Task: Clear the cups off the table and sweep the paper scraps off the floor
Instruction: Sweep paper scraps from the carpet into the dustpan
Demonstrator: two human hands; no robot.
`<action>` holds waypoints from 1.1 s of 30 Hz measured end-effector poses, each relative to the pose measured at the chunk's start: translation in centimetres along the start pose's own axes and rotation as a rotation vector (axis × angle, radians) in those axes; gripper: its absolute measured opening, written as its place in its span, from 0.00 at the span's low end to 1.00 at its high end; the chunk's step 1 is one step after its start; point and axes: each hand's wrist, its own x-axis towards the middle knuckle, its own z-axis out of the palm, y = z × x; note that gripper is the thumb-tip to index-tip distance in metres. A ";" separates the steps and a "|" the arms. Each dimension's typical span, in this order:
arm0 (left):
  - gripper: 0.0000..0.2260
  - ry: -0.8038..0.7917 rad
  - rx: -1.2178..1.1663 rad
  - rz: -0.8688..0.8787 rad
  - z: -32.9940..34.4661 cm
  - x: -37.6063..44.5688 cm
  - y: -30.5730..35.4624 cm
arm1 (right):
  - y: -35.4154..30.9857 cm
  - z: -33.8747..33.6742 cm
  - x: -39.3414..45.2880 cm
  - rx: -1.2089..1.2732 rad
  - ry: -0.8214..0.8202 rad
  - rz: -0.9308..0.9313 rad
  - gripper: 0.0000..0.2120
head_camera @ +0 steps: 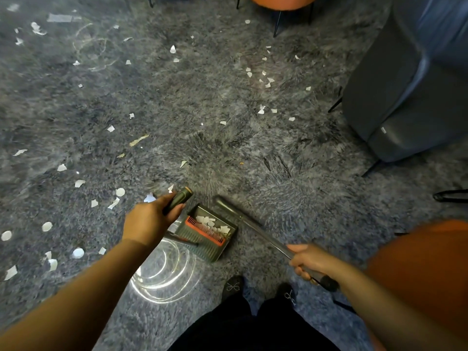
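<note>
Nearest, at six o'clock: black trousers [253,328] and two dark shoes [232,287] planted on grey shaggy carpet [202,102]. Just beyond at seven o'clock, a clear round object [164,274] glinting on the pile; nature unclear. Left hand [149,219], left of centre, fingers curled tight around a dark upright handle [178,200] with a tan cap. Right hand [307,260] at four o'clock, clamped on a grey metal pole [255,229] that slants up-left toward the dustpan; black grip end [328,282] poking out behind the fist. Between both hands, a dark dustpan [215,231] with an orange comb edge [205,230], resting on the carpet, white scraps [215,224] already gathered inside. Orange rounded seat [425,269], blurred, at four o'clock behind the right forearm. Farther out, paper scraps [78,183] strewn widely: round and torn pieces from eight to ten o'clock, a looser scatter around one o'clock, a few yellowish slivers [138,140] near centre-left. Grey-blue armchair [405,84] on thin black legs at two o'clock. Farthest, at twelve o'clock, another orange stool [281,2] on black legs.
</note>
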 end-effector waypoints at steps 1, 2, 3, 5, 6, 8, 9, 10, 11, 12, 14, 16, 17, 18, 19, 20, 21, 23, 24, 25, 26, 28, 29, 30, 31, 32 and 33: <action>0.17 -0.010 0.000 -0.012 -0.1 -0.3 0.1 | 0.3 0.1 -0.3 0.024 0.016 -0.004 0.28; 0.17 -0.019 -0.001 -0.023 -0.1 -0.5 0.2 | 0.6 0.4 -0.6 0.049 0.028 -0.012 0.28; 0.17 -0.029 -0.008 -0.034 -0.2 -0.7 0.2 | 0.8 0.6 -1.0 0.072 0.039 -0.024 0.27; 0.17 -0.055 -0.019 -0.037 -0.3 -1.2 0.5 | 1.6 1.3 -1.9 0.117 0.065 -0.049 0.25; 0.17 -0.067 -0.019 -0.026 -0.4 -1.5 0.7 | 2.2 1.6 -2.3 0.132 0.077 -0.054 0.23; 0.17 -0.084 -0.022 -0.003 -0.5 -2.2 1.1 | 3.5 2.0 -2.7 0.162 0.089 -0.069 0.21; 0.16 -0.091 -0.031 0.008 -0.7 -2.7 1.4 | 4.4 2.2 -3.0 0.182 0.095 -0.078 0.20; 0.16 -0.094 -0.037 0.023 -0.8 -3.2 1.8 | 5.2 2.4 -3.2 0.209 0.101 -0.082 0.19; 0.16 -0.090 -0.043 0.043 -1.0 -3.9 2.1 | 6.1 2.6 -3.7 0.228 0.111 -0.087 0.18; 0.16 -0.080 -0.049 0.063 -1.1 -4.5 2.3 | 7.0 2.8 -4.0 0.240 0.117 -0.093 0.16; 0.15 -0.065 -0.049 0.111 -1.4 -5.8 2.8 | 8.9 3.4 -4.8 0.282 0.135 -0.092 0.15; 0.15 -0.057 -0.048 0.146 -1.7 -7.1 3.3 | 11.3 3.9 -5.7 0.334 0.145 -0.081 0.15; 0.16 -0.054 -0.045 0.167 -1.9 -7.6 3.6 | 12.3 4.1 -6.3 0.367 0.146 -0.079 0.14; 0.16 -0.062 -0.043 0.207 -1.9 -8.3 3.8 | 13.6 4.6 -7.3 0.398 0.158 -0.074 0.13; 0.17 -0.065 -0.045 0.234 -2.0 -8.6 4.0 | 14.5 5.0 -8.0 0.412 0.164 -0.068 0.11; 0.17 -0.066 -0.049 0.262 -2.0 -9.0 4.2 | 15.4 5.4 -8.7 0.421 0.170 -0.067 0.13; 0.17 -0.077 -0.043 0.306 -2.0 -9.6 4.5 | 16.7 6.1 -9.8 0.435 0.189 -0.074 0.15; 0.17 -0.103 -0.023 0.383 -2.1 -10.4 4.9 | 18.4 7.6 -11.8 0.463 0.224 -0.065 0.12; 0.17 -0.128 -0.012 0.431 -2.2 -10.8 5.4 | 19.5 8.8 -12.8 0.490 0.243 -0.055 0.10; 0.17 -0.157 -0.007 0.468 -2.3 -11.4 5.8 | 20.4 9.8 -13.5 0.516 0.263 -0.049 0.10; 0.17 -0.192 -0.001 0.508 -2.4 -12.0 6.3 | 21.6 11.1 -14.3 0.558 0.299 -0.051 0.11; 0.16 -0.248 0.007 0.559 -2.7 -13.1 7.0 | 23.5 13.7 -15.1 0.643 0.344 -0.052 0.18; 0.16 -0.283 0.014 0.604 -2.9 -13.8 7.2 | 24.5 15.5 -15.7 0.693 0.359 -0.050 0.20; 0.15 -0.304 0.021 0.661 -2.9 -14.4 7.3 | 25.5 16.9 -16.0 0.737 0.375 -0.045 0.20; 0.15 -0.322 0.033 0.726 -2.9 -15.2 7.2 | 26.9 18.8 -16.4 0.790 0.409 -0.041 0.20; 0.17 -0.336 0.039 0.776 -3.0 -15.8 7.3 | 28.1 20.4 -16.6 0.832 0.440 -0.041 0.19; 0.19 -0.353 0.036 0.813 -3.0 -16.4 7.4 | 29.3 21.8 -16.9 0.864 0.461 -0.041 0.19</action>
